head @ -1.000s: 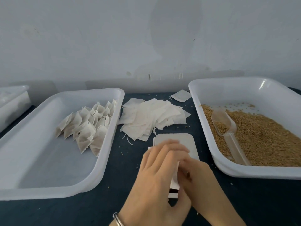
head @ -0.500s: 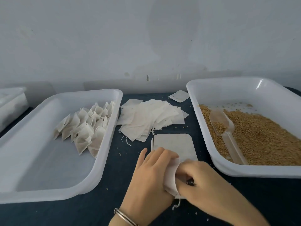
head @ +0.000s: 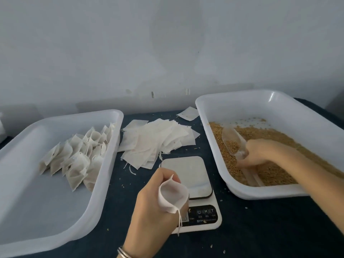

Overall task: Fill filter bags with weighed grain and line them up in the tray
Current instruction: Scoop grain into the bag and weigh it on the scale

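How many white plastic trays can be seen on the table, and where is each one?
2 fully seen. The left tray holds the filled bags; the right tray holds the grain. At the far left edge, a white object may be a third tray, mostly out of view.

Both trays, at nine o'clock point(head: 104, 164) and three o'clock point(head: 214, 146), are glossy white plastic. The scoop point(head: 232, 140) is clear plastic; the filter bags point(head: 156, 144) matt, fibrous paper; the tabletop point(head: 260, 229) dark cloth.
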A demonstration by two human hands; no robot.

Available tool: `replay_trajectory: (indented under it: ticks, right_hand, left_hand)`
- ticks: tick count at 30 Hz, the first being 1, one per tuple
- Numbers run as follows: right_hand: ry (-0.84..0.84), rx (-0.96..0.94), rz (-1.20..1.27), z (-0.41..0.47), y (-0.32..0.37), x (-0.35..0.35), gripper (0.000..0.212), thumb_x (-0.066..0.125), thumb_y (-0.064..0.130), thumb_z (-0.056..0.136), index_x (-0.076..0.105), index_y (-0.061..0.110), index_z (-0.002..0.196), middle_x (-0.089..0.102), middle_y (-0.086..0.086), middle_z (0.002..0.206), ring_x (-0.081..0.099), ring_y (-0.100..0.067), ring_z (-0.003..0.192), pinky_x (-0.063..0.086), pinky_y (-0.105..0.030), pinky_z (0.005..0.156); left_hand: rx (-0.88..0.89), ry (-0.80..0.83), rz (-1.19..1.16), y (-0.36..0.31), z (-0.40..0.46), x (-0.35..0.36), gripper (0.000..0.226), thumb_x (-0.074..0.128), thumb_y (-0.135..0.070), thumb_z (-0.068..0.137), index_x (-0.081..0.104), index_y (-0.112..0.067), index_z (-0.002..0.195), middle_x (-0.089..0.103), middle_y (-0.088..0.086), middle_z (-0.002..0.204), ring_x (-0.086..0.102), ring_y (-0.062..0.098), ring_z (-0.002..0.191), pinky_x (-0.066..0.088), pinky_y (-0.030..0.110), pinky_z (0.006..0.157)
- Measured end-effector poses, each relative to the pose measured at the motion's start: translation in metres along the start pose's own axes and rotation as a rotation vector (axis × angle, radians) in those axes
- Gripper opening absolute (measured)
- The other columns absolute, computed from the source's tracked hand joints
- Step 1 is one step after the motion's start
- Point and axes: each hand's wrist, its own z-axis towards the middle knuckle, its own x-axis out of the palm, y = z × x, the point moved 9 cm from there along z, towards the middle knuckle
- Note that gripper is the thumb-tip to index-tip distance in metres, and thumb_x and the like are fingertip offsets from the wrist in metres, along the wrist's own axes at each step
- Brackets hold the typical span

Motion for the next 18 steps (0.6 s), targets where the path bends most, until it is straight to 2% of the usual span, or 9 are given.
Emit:
replay_trajectory:
  ticks: [2, 4, 6, 8, 10, 12, 14, 16, 18]
  right_hand:
    - [-0.007, -0.012, -0.003, -0.002, 0.001, 0.0, 0.029, 0.05, 0.042, 0.093, 0.051, 0.012, 0.096, 0.057, 0.003, 0.077, 0.055, -0.01, 0.062, 0.045, -0.019, 0.055]
    - [-0.013, -0.019, 0.081, -0.007, -0.006, -0.01, 0.034, 0.049, 0.04, 0.094, 0.054, 0.012, 0.075, 0.055, 0.005, 0.064, 0.053, -0.009, 0.053, 0.043, -0.02, 0.052]
    - [-0.062, -0.035, 0.167, -0.015, -0.015, -0.026, 0.036, 0.05, 0.037, 0.094, 0.057, 0.013, 0.068, 0.054, 0.007, 0.05, 0.049, -0.006, 0.042, 0.041, -0.019, 0.048]
    - [-0.102, -0.025, 0.227, -0.018, -0.022, -0.037, 0.033, 0.046, 0.027, 0.097, 0.064, 0.003, 0.085, 0.056, 0.001, 0.06, 0.047, -0.007, 0.044, 0.039, -0.018, 0.046]
    - [-0.048, -0.004, 0.325, -0.019, -0.029, -0.033, 0.035, 0.041, 0.025, 0.099, 0.056, -0.004, 0.111, 0.058, -0.008, 0.074, 0.05, -0.009, 0.042, 0.041, -0.017, 0.042]
    - [0.034, -0.019, 0.421, -0.02, -0.033, -0.026, 0.044, 0.043, 0.036, 0.097, 0.045, 0.005, 0.129, 0.064, -0.013, 0.079, 0.053, -0.011, 0.042, 0.045, -0.018, 0.043]
    - [0.091, -0.057, 0.465, -0.023, -0.037, -0.024, 0.051, 0.057, 0.033, 0.091, 0.038, 0.013, 0.134, 0.065, -0.006, 0.072, 0.053, -0.01, 0.04, 0.043, -0.018, 0.041]
    - [0.136, -0.058, 0.511, -0.025, -0.043, -0.023, 0.055, 0.064, 0.013, 0.087, 0.038, 0.018, 0.135, 0.064, -0.01, 0.089, 0.06, -0.01, 0.046, 0.045, -0.018, 0.042]
    - [0.16, -0.05, 0.541, -0.024, -0.045, -0.023, 0.041, 0.062, 0.005, 0.086, 0.049, 0.011, 0.124, 0.062, -0.013, 0.1, 0.066, -0.013, 0.057, 0.05, -0.02, 0.047]
  left_hand:
    - [-0.015, -0.012, -0.027, 0.0, 0.001, -0.001, 0.028, 0.076, -0.015, 0.067, 0.053, -0.029, 0.077, 0.06, -0.009, 0.072, 0.057, 0.002, 0.062, 0.04, 0.006, 0.05]
    - [-0.024, -0.023, -0.039, 0.002, 0.002, -0.003, 0.025, 0.073, -0.021, 0.063, 0.054, -0.028, 0.077, 0.061, -0.01, 0.072, 0.057, 0.002, 0.063, 0.04, 0.006, 0.051]
    - [-0.031, -0.039, -0.048, 0.004, 0.003, -0.005, 0.023, 0.072, -0.021, 0.062, 0.054, -0.027, 0.075, 0.06, -0.011, 0.072, 0.057, 0.002, 0.063, 0.04, 0.005, 0.051]
    - [-0.039, -0.035, -0.061, 0.005, 0.004, -0.004, 0.022, 0.072, -0.02, 0.061, 0.055, -0.026, 0.074, 0.06, -0.011, 0.07, 0.057, 0.003, 0.062, 0.04, 0.006, 0.05]
    - [-0.035, -0.02, -0.067, 0.005, 0.005, -0.002, 0.022, 0.071, -0.02, 0.062, 0.054, -0.026, 0.075, 0.06, -0.01, 0.07, 0.057, 0.003, 0.062, 0.04, 0.005, 0.05]
    - [-0.028, -0.012, -0.068, 0.004, 0.006, 0.0, 0.022, 0.071, -0.019, 0.062, 0.054, -0.026, 0.074, 0.06, -0.009, 0.07, 0.057, 0.002, 0.061, 0.04, 0.005, 0.051]
    - [-0.04, -0.013, -0.09, 0.006, 0.006, 0.0, 0.023, 0.071, -0.017, 0.061, 0.053, -0.026, 0.073, 0.06, -0.009, 0.068, 0.056, 0.001, 0.059, 0.039, 0.006, 0.047]
    - [-0.055, -0.011, -0.104, 0.008, 0.007, 0.001, 0.023, 0.07, -0.015, 0.061, 0.053, -0.026, 0.073, 0.06, -0.008, 0.067, 0.055, 0.001, 0.057, 0.039, 0.007, 0.044]
    - [-0.054, -0.007, -0.109, 0.008, 0.007, 0.003, 0.024, 0.071, -0.013, 0.062, 0.053, -0.025, 0.073, 0.059, -0.008, 0.066, 0.055, 0.001, 0.056, 0.039, 0.007, 0.043]
